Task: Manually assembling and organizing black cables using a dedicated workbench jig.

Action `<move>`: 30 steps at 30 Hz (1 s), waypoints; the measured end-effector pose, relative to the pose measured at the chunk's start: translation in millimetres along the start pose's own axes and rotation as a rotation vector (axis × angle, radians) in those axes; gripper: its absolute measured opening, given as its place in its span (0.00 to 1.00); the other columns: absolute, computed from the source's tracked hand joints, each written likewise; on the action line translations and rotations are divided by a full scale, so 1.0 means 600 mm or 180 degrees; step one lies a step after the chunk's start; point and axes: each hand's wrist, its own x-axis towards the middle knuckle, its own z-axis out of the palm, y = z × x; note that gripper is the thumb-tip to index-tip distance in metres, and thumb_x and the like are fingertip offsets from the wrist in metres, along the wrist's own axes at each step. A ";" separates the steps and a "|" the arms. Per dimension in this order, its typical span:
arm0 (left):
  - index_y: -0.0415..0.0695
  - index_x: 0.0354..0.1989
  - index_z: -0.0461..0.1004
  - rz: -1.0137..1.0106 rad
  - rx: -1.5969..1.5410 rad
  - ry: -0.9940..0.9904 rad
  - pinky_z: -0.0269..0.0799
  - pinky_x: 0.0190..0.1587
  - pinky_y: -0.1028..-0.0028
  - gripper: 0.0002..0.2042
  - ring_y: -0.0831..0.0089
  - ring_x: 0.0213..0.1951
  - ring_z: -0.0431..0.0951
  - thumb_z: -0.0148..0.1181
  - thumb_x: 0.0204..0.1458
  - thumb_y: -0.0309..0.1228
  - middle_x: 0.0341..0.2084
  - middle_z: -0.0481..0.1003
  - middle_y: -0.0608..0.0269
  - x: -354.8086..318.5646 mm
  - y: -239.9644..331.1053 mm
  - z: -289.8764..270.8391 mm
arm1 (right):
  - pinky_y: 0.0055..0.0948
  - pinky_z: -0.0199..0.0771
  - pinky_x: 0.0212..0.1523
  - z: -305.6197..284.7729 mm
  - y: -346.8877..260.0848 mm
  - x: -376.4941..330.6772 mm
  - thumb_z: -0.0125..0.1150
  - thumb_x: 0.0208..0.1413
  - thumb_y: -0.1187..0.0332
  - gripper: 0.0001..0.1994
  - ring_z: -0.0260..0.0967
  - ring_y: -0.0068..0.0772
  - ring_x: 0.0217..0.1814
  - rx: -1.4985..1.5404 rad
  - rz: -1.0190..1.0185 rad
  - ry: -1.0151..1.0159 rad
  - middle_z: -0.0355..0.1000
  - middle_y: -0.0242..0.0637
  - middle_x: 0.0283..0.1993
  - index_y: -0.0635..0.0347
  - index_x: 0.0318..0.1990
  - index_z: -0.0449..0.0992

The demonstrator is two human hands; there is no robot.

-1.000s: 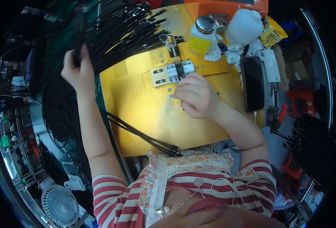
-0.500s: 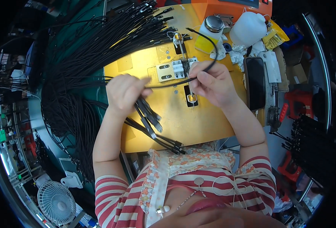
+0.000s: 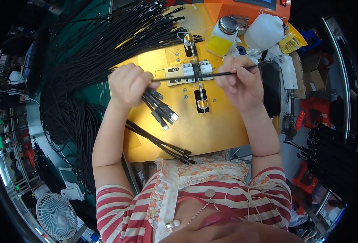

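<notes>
A black cable (image 3: 221, 74) is stretched nearly level between my hands, above a small metal clamping fixture (image 3: 173, 76) on a gold-coloured work plate (image 3: 227, 131). My left hand (image 3: 129, 86) is closed on one part of the cable. Out of the same fist hangs a bunch of black cable ends (image 3: 159, 110) with metal plugs. My right hand (image 3: 240, 83) pinches the cable's other end between thumb and fingers, just left of a dark phone (image 3: 271, 89). That end's tip is mostly hidden by the fingers.
A large heap of black cables (image 3: 118, 50) covers the left and far left. More cable ends (image 3: 185, 154) lie along the plate's near edge. At the back right stand a lidded jar (image 3: 223, 35), a white bottle (image 3: 264, 31) and an orange machine (image 3: 237, 10). A white fan (image 3: 57, 216) stands lower left.
My right hand has moved right and slightly up, and its grip has shifted to the cable's end. The loose curved cable is now pulled straight. My left hand has shifted slightly left and up.
</notes>
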 end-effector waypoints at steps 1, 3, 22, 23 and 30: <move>0.44 0.27 0.72 -0.0117 0.0060 -0.0061 0.60 0.19 0.71 0.10 0.70 0.16 0.66 0.61 0.48 0.38 0.15 0.65 0.66 0.003 -0.006 -0.001 | 0.24 0.72 0.33 -0.001 -0.003 0.002 0.56 0.57 0.77 0.06 0.71 0.26 0.33 -0.0119 -0.0185 -0.0061 0.72 0.37 0.33 0.68 0.39 0.77; 0.43 0.30 0.73 -0.0179 -0.0156 0.0060 0.62 0.20 0.72 0.10 0.69 0.18 0.68 0.60 0.49 0.37 0.17 0.68 0.65 0.021 0.009 0.014 | 0.24 0.72 0.34 0.001 0.015 -0.002 0.57 0.57 0.77 0.05 0.72 0.27 0.33 -0.0688 -0.0262 0.0364 0.73 0.38 0.33 0.68 0.39 0.77; 0.46 0.44 0.74 -0.0065 0.0157 -0.0193 0.71 0.45 0.67 0.12 0.69 0.34 0.76 0.60 0.51 0.35 0.29 0.75 0.64 0.012 0.070 0.057 | 0.23 0.74 0.32 -0.001 0.074 0.006 0.65 0.48 0.79 0.10 0.74 0.28 0.32 -0.4075 -0.1340 -0.0199 0.74 0.36 0.33 0.62 0.40 0.78; 0.46 0.39 0.76 -0.0145 -0.0098 -0.0232 0.72 0.36 0.71 0.10 0.72 0.26 0.74 0.61 0.50 0.35 0.22 0.72 0.68 0.012 0.063 0.058 | 0.21 0.72 0.31 -0.008 0.060 0.004 0.65 0.47 0.79 0.11 0.72 0.25 0.30 -0.3845 -0.0848 -0.0226 0.73 0.34 0.31 0.62 0.41 0.78; 0.47 0.25 0.69 -0.0227 -0.0034 -0.0337 0.59 0.21 0.72 0.09 0.72 0.19 0.65 0.62 0.46 0.35 0.16 0.62 0.69 -0.002 0.004 0.057 | 0.16 0.71 0.35 -0.036 -0.007 -0.007 0.63 0.50 0.81 0.09 0.70 0.18 0.32 -0.2212 -0.0037 0.0661 0.73 0.33 0.33 0.64 0.40 0.76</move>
